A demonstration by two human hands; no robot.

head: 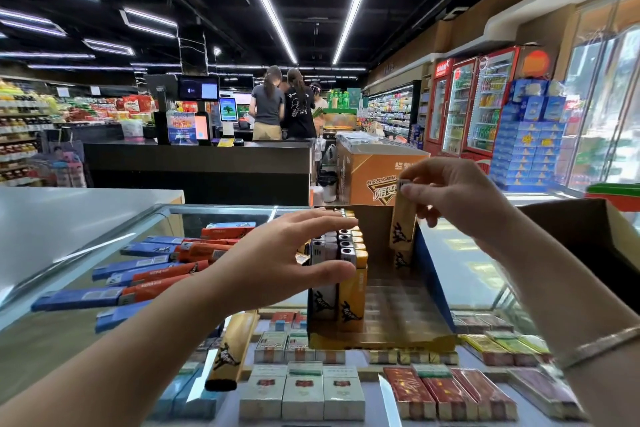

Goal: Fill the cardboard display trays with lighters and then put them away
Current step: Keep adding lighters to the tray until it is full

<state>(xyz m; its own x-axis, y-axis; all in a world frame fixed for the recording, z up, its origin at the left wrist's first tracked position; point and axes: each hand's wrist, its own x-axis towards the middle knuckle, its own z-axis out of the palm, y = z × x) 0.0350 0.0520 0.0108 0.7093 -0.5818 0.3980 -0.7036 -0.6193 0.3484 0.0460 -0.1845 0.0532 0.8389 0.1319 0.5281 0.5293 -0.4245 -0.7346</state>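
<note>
- Our hands work over the glass tabletop (86, 253): our right hand (460, 191) pinches a yellow lighter (403, 218) by its top, holding it upright above the far right corner of the cardboard display tray (398, 341).
- Our left hand (277, 260) is spread, fingers straight and relaxed, resting against the tops and near side of the standing lighters (346, 253) packed in the tray's left part.
- We see the tray standing on the tabletop straight ahead of us, its right part not yet filled.
- Just left of the tray, one loose yellow lighter (230, 354) lies on the glass.
- Farther left lies a scatter of blue and orange lighters (156, 270).
- Under the glass, cigarette packs (301, 392) sit in rows.
- Beyond the tabletop, two people (280, 104) stand at a checkout counter (197, 163).
</note>
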